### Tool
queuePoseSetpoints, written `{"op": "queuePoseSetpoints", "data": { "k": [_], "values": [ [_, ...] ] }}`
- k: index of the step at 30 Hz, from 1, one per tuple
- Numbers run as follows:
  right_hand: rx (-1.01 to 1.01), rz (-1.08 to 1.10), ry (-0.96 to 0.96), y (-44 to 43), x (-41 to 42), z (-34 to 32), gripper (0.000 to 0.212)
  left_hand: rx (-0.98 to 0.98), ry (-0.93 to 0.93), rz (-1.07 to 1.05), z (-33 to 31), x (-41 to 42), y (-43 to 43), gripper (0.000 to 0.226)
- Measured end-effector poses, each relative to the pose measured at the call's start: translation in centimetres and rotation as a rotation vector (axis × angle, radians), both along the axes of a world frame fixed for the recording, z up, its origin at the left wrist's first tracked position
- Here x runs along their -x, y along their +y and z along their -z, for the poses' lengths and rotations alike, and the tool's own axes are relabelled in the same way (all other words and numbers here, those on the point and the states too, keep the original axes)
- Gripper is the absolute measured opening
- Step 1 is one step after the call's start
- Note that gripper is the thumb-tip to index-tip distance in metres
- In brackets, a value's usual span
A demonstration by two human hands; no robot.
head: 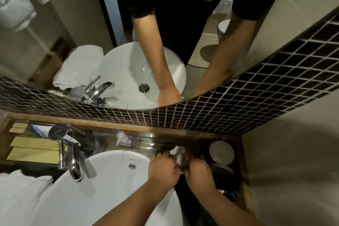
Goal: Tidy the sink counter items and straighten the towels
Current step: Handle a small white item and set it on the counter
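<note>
Both hands meet over the dark counter (227, 191) right of the sink (110, 189): left hand (163, 168) and right hand (199, 171) closed together on a small blurred pale item (180, 159). Identity and long axis cannot be told. It sits between the hands, equally near both, white dish (222, 152) just beyond.

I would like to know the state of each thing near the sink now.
left hand: closed on a small pale item, too blurred to name
right hand: gripping the same item
faucet: no water running
sink: looks dry, drain open
pump bottle: upright behind the sink
white towel: folded, left of the sink
</note>
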State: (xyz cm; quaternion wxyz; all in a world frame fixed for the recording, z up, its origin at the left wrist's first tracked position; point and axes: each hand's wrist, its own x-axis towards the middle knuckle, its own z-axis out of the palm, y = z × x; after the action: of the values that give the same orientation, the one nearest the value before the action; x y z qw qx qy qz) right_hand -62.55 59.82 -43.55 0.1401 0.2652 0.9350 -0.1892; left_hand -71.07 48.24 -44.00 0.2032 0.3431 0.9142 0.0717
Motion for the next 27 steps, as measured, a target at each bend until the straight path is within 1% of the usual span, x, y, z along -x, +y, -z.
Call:
{"op": "queuePoseSetpoints", "data": {
  "k": [4,9,12,14,16,18,22,24,27],
  "values": [
    [0.014,0.060,-0.006,0.0,-0.4,-0.3,0.035,-0.022,0.048,-0.013,-0.4,0.0,0.1,0.034],
    [-0.006,0.075,-0.046,-0.1,0.1,-0.2,0.023,-0.039,0.034,-0.050,-0.4,0.3,0.8,0.025],
    [-0.022,0.058,-0.080,-0.3,0.3,0.2,0.027,-0.061,0.025,-0.046,-0.3,0.5,1.0,0.027],
    [-0.027,0.050,-0.082,-0.4,0.4,0.3,0.029,-0.089,0.032,-0.042,-0.2,0.5,0.8,0.036],
    [-0.030,0.057,-0.068,-0.5,0.3,0.5,0.031,-0.103,0.047,-0.032,-0.1,0.4,0.6,0.042],
    [-0.020,0.068,-0.048,-0.7,0.1,0.7,0.033,-0.116,0.055,-0.029,-0.1,0.3,0.5,0.037],
    [0.072,0.109,0.017,-1.2,-0.4,1.3,0.039,-0.127,0.033,-0.071,-0.3,0.3,0.3,0.028],
    [0.128,0.151,0.066,-1.6,-0.7,1.4,0.042,-0.137,0.002,-0.125,-0.1,0.5,0.0,0.028],
    [0.190,0.219,0.151,-2.4,-0.9,1.3,0.047,-0.120,-0.024,-0.130,0.4,0.9,-0.6,0.032]
  ]
}}
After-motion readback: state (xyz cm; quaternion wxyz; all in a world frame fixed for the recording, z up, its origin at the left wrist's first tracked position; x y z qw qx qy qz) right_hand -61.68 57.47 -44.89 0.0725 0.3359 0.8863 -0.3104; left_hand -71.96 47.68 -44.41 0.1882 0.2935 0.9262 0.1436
